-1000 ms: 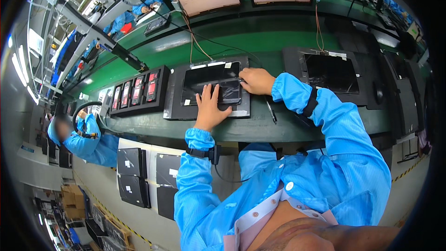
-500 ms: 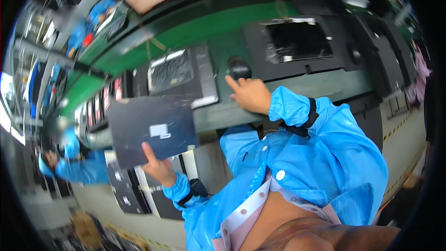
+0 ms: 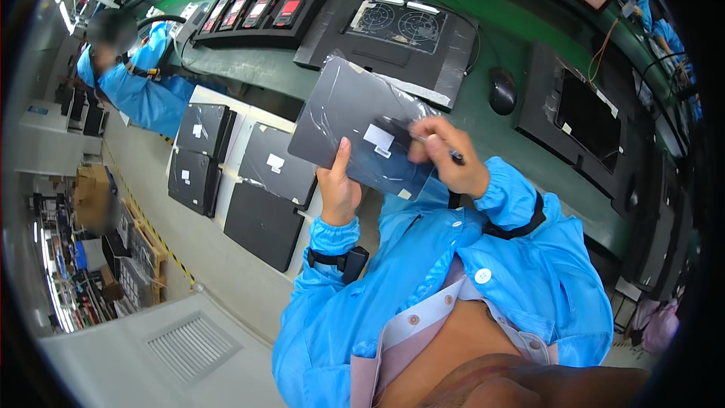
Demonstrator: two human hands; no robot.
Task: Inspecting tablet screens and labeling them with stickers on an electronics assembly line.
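Note:
A thin dark-grey panel (image 3: 325, 117) with rounded corners, wrapped in clear film, is tilted in front of me above the bench edge. My left hand (image 3: 340, 190) grips its near edge, thumb on top. A white label (image 3: 377, 138) sits on the panel's face. My right hand (image 3: 457, 162) is closed round a slim dark pen (image 3: 457, 156) over the panel, beside the label. The pen's far end is blurred, so I cannot tell whether it touches the surface.
On the green bench lie a black mouse (image 3: 502, 91), a black fixture (image 3: 362, 51) with a film-covered plate, another fixture (image 3: 540, 98) with a dark screen, and a black tray (image 3: 317, 0) of red-marked parts. Left, similar panels (image 3: 264, 219) rest on a white surface; a co-worker's blue sleeve (image 3: 140, 94) is beyond.
My right hand has left the spot near the mouse and is now over the panel with a pen. The panel has tilted and come nearer my right hand. The view has swung left.

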